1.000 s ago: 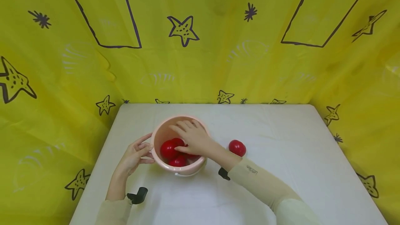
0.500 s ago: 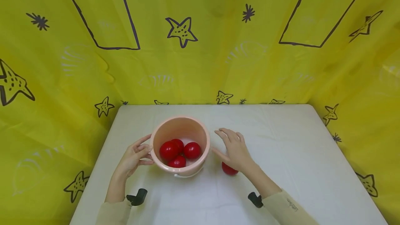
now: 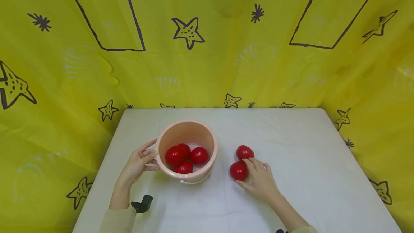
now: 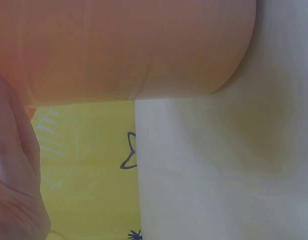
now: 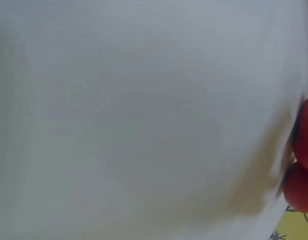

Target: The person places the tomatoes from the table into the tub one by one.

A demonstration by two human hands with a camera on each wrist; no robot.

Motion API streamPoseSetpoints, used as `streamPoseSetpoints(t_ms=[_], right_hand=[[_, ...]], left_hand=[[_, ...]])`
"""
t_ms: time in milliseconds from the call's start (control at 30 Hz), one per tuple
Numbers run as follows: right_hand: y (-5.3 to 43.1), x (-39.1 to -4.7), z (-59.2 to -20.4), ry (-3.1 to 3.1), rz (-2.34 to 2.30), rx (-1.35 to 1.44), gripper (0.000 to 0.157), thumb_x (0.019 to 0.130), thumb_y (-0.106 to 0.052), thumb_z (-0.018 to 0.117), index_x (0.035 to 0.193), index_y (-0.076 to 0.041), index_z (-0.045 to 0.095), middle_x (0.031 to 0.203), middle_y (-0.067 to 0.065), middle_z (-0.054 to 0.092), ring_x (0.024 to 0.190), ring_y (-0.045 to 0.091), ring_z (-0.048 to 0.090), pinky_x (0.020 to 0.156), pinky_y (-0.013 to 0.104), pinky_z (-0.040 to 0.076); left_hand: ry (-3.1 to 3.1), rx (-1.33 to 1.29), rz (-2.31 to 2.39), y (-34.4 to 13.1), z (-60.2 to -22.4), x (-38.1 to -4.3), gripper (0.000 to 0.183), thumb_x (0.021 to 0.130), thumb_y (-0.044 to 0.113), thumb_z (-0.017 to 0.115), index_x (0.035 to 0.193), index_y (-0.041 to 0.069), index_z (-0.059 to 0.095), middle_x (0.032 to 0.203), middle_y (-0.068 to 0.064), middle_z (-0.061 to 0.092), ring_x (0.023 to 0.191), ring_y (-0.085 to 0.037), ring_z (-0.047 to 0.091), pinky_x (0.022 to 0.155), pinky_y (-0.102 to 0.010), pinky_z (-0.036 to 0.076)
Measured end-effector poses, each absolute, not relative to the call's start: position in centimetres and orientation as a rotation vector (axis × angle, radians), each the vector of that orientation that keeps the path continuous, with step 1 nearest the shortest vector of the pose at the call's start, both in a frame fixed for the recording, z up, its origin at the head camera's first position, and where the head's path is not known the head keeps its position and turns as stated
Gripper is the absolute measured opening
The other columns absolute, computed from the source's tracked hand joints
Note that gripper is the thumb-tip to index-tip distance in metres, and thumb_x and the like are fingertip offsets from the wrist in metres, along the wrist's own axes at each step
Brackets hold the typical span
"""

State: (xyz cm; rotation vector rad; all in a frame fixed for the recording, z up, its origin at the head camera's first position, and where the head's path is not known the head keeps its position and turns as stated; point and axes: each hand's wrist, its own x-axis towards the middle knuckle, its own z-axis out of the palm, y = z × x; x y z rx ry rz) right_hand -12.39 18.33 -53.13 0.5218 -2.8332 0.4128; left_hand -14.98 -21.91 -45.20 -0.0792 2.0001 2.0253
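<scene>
At the left of the table a pink bucket (image 3: 187, 127) leans a little, its mouth facing me. Several glossy round red fruits, apple- or tomato-like, lie inside. My left hand (image 3: 137, 163) holds the bucket's left rim, and its wall (image 4: 128, 50) fills the top of the left wrist view. To the bucket's right, my right hand (image 3: 262, 181) pinches a round red fruit (image 3: 238, 171) on the table, thumb at its near side and fingers at its far side. Another red fruit (image 3: 244, 152) touches it from behind. Both fruits are cut off at the right wrist view's edge.
A white cloth covers the table (image 3: 291, 136). A yellow curtain (image 3: 213, 64) with starfish drawings closes off the back and both sides. The bucket's white handle (image 3: 197, 181) hangs down at its front.
My right hand has come out of the bucket, leaving a red fruit inside. It has moved right and down to a fruit on the table. The left hand stays at the rim.
</scene>
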Motion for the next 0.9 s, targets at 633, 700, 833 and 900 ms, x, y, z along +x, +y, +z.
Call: streamPoseSetpoints(t_ms=[633,700,833,900], right_hand=[[18.7,-12.9,-55.6,-2.89,0.36,0.507,0.081,0.062,-0.051,0.077,0.122,-0.005,0.05,0.113,0.013,0.056,0.1,0.027,0.05,0.086,0.049,0.041],[18.6,-13.0,-55.7,-2.897,0.359,0.506,0.081,0.061,-0.051,0.077,0.121,-0.005,0.05,0.111,0.013,0.056,0.1,0.027,0.051,0.086,0.05,0.041],[18.6,-13.1,-55.7,-2.924,0.366,0.503,0.08,0.061,-0.051,0.077,0.121,-0.005,0.05,0.111,0.013,0.056,0.1,0.027,0.051,0.087,0.05,0.041],[18.5,-13.2,-55.7,-2.931,0.377,0.503,0.079,0.062,-0.05,0.077,0.121,-0.005,0.051,0.111,0.012,0.056,0.1,0.027,0.051,0.088,0.05,0.041]], left_hand=[[1.973,-0.092,2.041,-22.0,-45.4,-15.1,0.056,0.092,0.007,0.053,0.142,0.005,0.028,0.087,0.0,0.064,0.069,-0.016,0.065,0.065,-0.035,0.056],[1.973,-0.098,2.045,-22.0,-45.4,-15.1,0.057,0.091,0.007,0.053,0.142,0.005,0.028,0.087,0.0,0.064,0.068,-0.016,0.065,0.065,-0.035,0.056],[1.972,-0.089,2.044,-22.0,-45.5,-15.1,0.057,0.091,0.008,0.054,0.142,0.005,0.028,0.087,0.001,0.064,0.068,-0.016,0.065,0.065,-0.034,0.056],[1.969,-0.081,2.044,-22.1,-45.5,-15.1,0.058,0.092,0.008,0.053,0.142,0.005,0.027,0.088,0.0,0.064,0.069,-0.015,0.065,0.065,-0.035,0.056]])
